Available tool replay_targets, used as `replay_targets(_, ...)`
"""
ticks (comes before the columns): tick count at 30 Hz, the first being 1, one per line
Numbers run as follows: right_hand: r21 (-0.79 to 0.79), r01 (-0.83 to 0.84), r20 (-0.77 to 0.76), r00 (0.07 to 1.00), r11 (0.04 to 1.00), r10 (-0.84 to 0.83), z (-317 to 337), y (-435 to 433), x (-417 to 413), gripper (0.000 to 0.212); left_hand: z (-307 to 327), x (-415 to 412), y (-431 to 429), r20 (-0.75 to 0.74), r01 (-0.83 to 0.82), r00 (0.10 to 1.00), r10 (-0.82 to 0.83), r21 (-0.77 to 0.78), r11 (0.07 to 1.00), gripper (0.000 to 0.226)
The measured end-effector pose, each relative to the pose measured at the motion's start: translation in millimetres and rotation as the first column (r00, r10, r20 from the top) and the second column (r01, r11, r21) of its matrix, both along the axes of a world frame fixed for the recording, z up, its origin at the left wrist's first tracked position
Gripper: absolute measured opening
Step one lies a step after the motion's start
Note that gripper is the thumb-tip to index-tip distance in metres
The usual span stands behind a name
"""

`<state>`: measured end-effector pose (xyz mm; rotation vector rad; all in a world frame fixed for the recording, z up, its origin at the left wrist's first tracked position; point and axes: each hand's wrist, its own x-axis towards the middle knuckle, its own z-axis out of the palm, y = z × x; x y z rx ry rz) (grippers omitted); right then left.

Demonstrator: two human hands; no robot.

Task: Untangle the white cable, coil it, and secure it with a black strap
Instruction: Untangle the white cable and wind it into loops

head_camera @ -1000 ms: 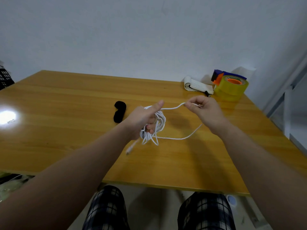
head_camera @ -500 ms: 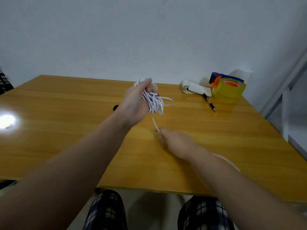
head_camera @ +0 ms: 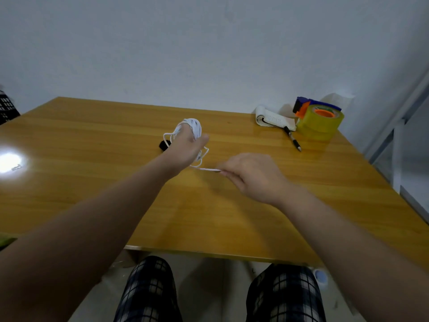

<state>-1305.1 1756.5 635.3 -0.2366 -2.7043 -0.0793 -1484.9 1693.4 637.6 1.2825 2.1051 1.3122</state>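
The notepad (head_camera: 276,119) print is too blurred to read. The left hand (head_camera: 185,151) is gripping the white cable (head_camera: 194,127), bundled in loops over the worktop (head_camera: 92,163) middle; the right hand (head_camera: 253,176) is pinching its loose strand.

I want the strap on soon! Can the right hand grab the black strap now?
Probably not yet. The right hand pinches the white cable, and the left hand, gripping its loops, sits between it and the black strap.
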Motion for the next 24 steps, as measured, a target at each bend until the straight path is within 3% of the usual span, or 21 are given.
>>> replay_targets(3,0.008,0.044,-0.078,0.996,0.999,-0.043,8.5,7.6,1.2,0.029,8.9,16.3,-10.1,-0.144,0.203,0.968,-0.205,-0.027,0.979,0.036)
replay_targets(5,-0.075,0.123,-0.145,0.980,0.990,-0.133,17.1,19.1,7.5,0.024,12.4,21.3,-14.2,-0.237,0.274,0.924,-0.300,-0.134,0.952,0.049)
replay_targets(8,-0.509,0.102,-0.215,0.946,0.855,-0.241,25.1,38.4,22.2,0.009,11.9,20.8,-17.7,-0.269,0.241,0.903,-0.335,-0.327,0.914,0.054)
replay_targets(10,-0.651,0.047,-0.255,0.927,0.757,-0.276,24.4,42.2,27.0,0.007,13.5,25.1,-20.4,-0.187,0.283,0.919,-0.347,-0.302,0.910,0.051)
replay_targets(12,-0.697,0.021,-0.309,0.893,0.717,-0.327,21.3,43.7,26.4,0.012,16.7,33.7,-22.6,-0.068,0.387,0.912,-0.405,-0.190,0.902,0.042)
replay_targets(15,-0.731,0.003,-0.372,0.837,0.683,-0.402,20.0,44.9,23.0,0.027,17.8,41.3,-22.4,0.182,0.455,0.877,-0.444,-0.024,0.890,0.034)
replay_targets(17,-0.777,-0.014,-0.361,0.829,0.630,-0.427,17.2,43.2,18.3,0.027,14.1,44.3,-18.7,0.394,0.435,0.806,-0.441,0.111,0.894,0.038)
replay_targets(19,-0.879,-0.074,-0.324,0.817,0.470,-0.477,9.5,36.5,9.9,0.027,13.0,50.4,-15.3,0.598,0.361,0.663,-0.450,0.272,0.892,0.029)
replay_targets(21,-0.944,-0.210,-0.314,0.804,0.253,-0.505,1.1,27.0,-0.3,0.028,14.3,57.1,-10.8,0.736,0.249,0.499,-0.457,0.383,0.889,0.042)
replay_targets(24,-0.913,-0.407,-0.332,0.789,-0.034,-0.517,-8.6,12.3,-12.9,0.026,20.8,62.5,-5.2,0.823,0.072,0.338,-0.456,0.460,0.885,0.056)
